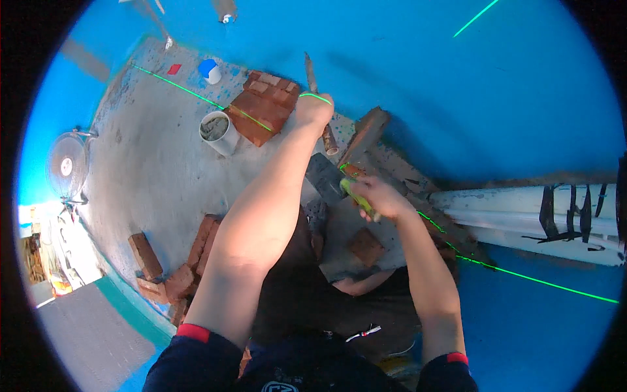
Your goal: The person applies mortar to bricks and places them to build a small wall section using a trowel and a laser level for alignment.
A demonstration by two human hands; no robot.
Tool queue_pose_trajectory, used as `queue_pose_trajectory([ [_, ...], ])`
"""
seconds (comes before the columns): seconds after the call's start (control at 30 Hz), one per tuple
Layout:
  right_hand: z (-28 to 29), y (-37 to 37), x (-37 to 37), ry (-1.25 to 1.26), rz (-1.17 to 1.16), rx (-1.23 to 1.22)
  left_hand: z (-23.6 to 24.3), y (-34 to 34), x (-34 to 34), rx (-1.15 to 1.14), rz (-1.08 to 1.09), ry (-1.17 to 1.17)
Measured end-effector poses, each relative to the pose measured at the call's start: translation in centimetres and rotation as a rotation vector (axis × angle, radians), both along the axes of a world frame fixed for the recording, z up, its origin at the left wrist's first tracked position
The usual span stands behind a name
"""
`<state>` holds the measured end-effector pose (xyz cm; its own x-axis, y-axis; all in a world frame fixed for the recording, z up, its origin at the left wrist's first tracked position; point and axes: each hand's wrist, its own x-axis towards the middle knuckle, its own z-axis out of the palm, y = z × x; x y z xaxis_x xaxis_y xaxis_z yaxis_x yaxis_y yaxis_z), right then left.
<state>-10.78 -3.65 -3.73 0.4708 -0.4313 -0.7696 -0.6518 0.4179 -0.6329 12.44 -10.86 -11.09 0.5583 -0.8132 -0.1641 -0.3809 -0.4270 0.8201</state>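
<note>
Snugly curled right grip (380, 196), green handle (358, 200) inside

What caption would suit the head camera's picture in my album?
Green-handled tool in the right hand's grip, left arm outstretched near a white bucket, stacked bricks and a blue wall.

Rough matt bricks (266, 104), smooth pipes (490, 202)

I log over the remote feed: a round fan (66, 166) at the left edge of the grey floor (144, 137). Toward the top I note a flat red scrap (174, 68) near a blue-and-white container (212, 74). At right I record long white pipes (506, 215) with black strips (547, 212) across them, beside a blue wall (477, 117).
</note>
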Motion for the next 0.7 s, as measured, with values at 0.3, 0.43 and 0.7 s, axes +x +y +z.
queue_pose_trajectory([
  [0.3, 16.0, 14.1, -21.9, -0.058, -0.918, -0.27, 3.3, 1.0, -1.8, -0.017, 0.123, 0.344],
  [0.43, 25.2, 24.6, -30.0, 0.286, -1.116, -0.582, -0.7, 0.8, 2.5, -0.234, -0.174, 0.539],
  [0.7, 30.5, 48.1, -34.6, 1.191, -0.871, -0.487, 4.1, 0.8, -2.7, -0.258, -0.157, 0.88],
])
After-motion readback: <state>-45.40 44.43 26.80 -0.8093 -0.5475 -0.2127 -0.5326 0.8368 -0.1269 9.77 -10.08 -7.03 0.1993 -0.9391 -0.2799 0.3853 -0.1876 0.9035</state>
